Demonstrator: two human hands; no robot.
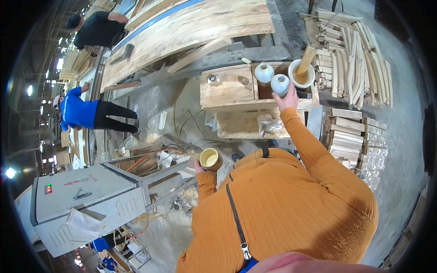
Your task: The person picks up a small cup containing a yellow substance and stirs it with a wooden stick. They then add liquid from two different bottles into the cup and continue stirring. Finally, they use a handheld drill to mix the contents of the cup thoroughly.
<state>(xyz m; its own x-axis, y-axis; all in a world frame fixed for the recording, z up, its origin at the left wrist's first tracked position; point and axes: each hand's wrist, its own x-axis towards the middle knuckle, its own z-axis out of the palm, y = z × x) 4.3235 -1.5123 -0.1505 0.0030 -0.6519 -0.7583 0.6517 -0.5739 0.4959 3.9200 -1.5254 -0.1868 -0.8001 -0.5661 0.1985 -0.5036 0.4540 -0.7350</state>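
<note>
Holding a yellow cup (pixel 216 165) and white bottle (pixel 278 87).
Left hand (pixel 199 167) curled its fingers round the cup; right hand (pixel 288 98) gripped the bottle.

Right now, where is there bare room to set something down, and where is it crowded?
Bare: the long tabletop, right of the dark tool and beside the blue strip; the low wooden ledge, left of the plastic bag. Crowded: the open wooden compartment, where the right hand grips one white bottle beside another and a tub.

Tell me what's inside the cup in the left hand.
Inside the cup, held in the left hand, a pale yellow substance shows. Whatever lies beneath it is covered.
</note>
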